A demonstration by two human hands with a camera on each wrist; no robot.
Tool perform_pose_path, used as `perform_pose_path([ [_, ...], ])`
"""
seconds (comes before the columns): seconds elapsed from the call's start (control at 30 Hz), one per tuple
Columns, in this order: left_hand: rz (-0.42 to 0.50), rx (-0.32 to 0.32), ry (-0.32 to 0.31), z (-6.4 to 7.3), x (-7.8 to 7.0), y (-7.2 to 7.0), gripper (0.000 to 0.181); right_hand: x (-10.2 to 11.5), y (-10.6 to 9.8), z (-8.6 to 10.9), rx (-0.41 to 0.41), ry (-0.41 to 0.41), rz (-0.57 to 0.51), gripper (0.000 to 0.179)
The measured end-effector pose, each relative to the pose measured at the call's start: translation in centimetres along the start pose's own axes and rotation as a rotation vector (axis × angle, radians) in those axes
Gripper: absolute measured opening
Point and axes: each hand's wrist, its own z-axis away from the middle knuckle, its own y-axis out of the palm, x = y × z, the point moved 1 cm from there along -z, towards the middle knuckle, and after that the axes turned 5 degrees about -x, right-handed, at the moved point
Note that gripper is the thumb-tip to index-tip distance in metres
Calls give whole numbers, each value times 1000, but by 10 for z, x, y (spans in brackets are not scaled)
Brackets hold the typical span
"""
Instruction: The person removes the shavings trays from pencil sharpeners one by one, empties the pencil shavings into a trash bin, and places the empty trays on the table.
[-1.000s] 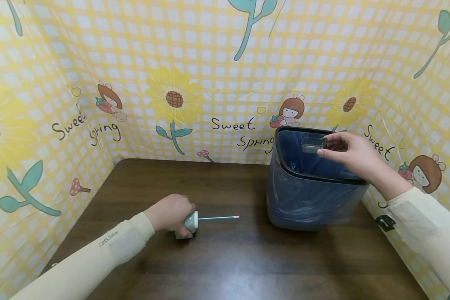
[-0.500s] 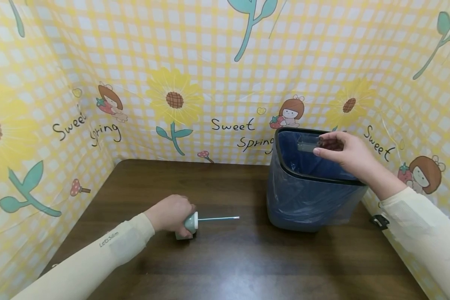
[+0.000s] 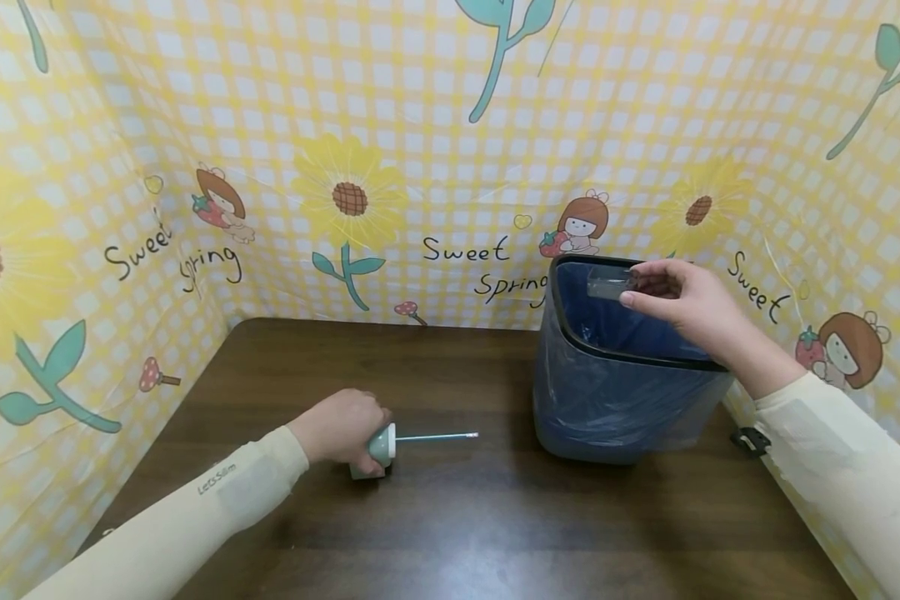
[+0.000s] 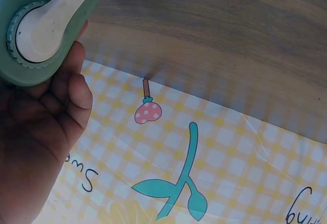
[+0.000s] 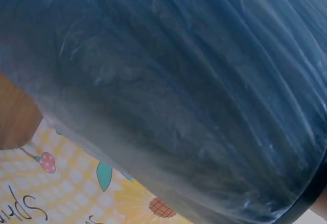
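My left hand [image 3: 339, 427] grips a mint-green crank pencil sharpener [image 3: 382, 447] low at the table's middle. From its white front a light blue pencil [image 3: 437, 437] sticks out to the right. In the left wrist view the sharpener's white crank [image 4: 43, 37] shows above the curled fingers. Over the trash bin's mouth, my right hand [image 3: 693, 304] pinches a small clear plastic box [image 3: 607, 284] between thumb and fingers, tipped to the left. The trash bin [image 3: 592, 408] has a black rim and a blue bag [image 5: 153, 81], which fills most of the right wrist view.
A dark wooden table [image 3: 450, 517] lies under everything. Yellow checked cloth [image 3: 450, 192] with printed flowers hangs along the back and both sides. A small black clip-like object [image 3: 750, 442] sits right of the bin, partly behind the right sleeve.
My right hand has shifted slightly left over the bin, and the clear box has moved with it and tipped further. My left hand and the sharpener have stayed in place.
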Motion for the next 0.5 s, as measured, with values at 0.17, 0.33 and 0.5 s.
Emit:
perform_pose_path([
  [0.17, 4, 8, -1, 0, 0, 1, 57, 2, 3, 0, -1, 1, -23, 61],
  [0.33, -2, 3, -1, 0, -1, 0, 57, 3, 5, 0, -1, 4, -14, 62],
  [0.5, -6, 2, -5, 0, -1, -2, 58, 7, 6, -1, 10, 0, -28, 62],
])
